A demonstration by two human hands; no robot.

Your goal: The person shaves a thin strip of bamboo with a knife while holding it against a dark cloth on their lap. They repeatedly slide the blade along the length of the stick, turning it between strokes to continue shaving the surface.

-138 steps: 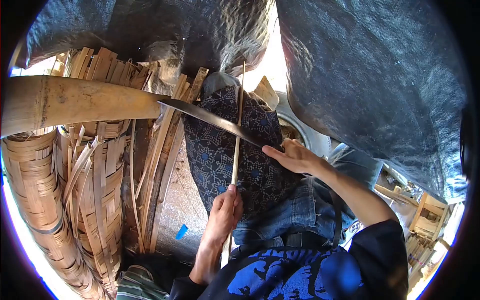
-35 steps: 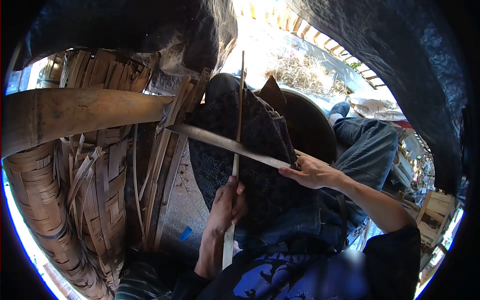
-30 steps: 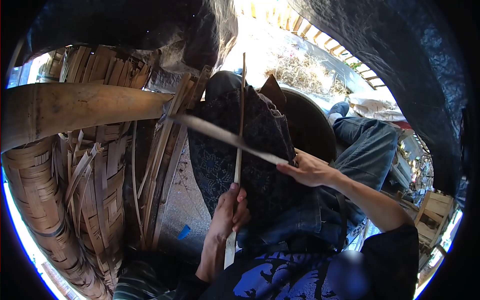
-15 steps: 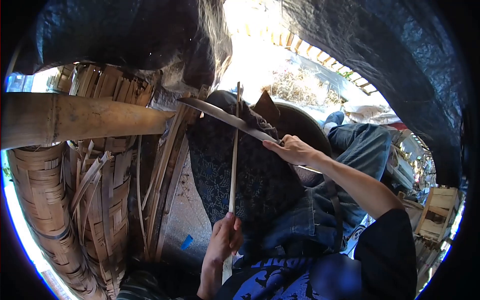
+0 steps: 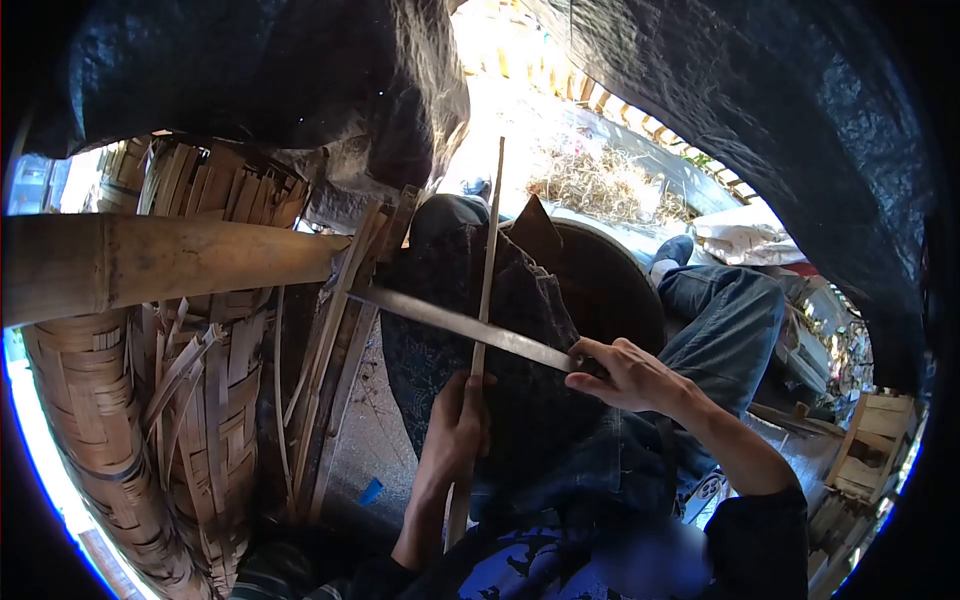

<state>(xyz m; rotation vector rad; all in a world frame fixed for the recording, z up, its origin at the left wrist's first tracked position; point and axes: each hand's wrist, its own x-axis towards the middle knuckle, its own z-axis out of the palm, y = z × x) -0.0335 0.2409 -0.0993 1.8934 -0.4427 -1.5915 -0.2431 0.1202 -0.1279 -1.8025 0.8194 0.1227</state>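
Note:
My left hand [image 5: 457, 425] is closed around a long, thin bamboo strip [image 5: 490, 262] that points away from me, its lower end passing under my forearm. My right hand [image 5: 632, 374] grips the handle end of a long-bladed knife [image 5: 455, 322]. The blade lies across the strip, just beyond my left fingers, with its tip toward the left. Whether its edge bites into the bamboo cannot be made out. Beneath both is a dark patterned cloth [image 5: 425, 370] spread over my lap.
A thick bamboo pole [image 5: 200, 255] juts in from the left above tall woven bamboo baskets [image 5: 85, 400]. Split bamboo pieces [image 5: 335, 350] lean beside the cloth. A round dark container [image 5: 610, 285] stands beyond my lap. Black plastic sheeting [image 5: 800, 120] hangs overhead.
My right hand has drawn the knife down the strip toward me. The left hand now sits higher in the view, and the strip's far end reaches further up.

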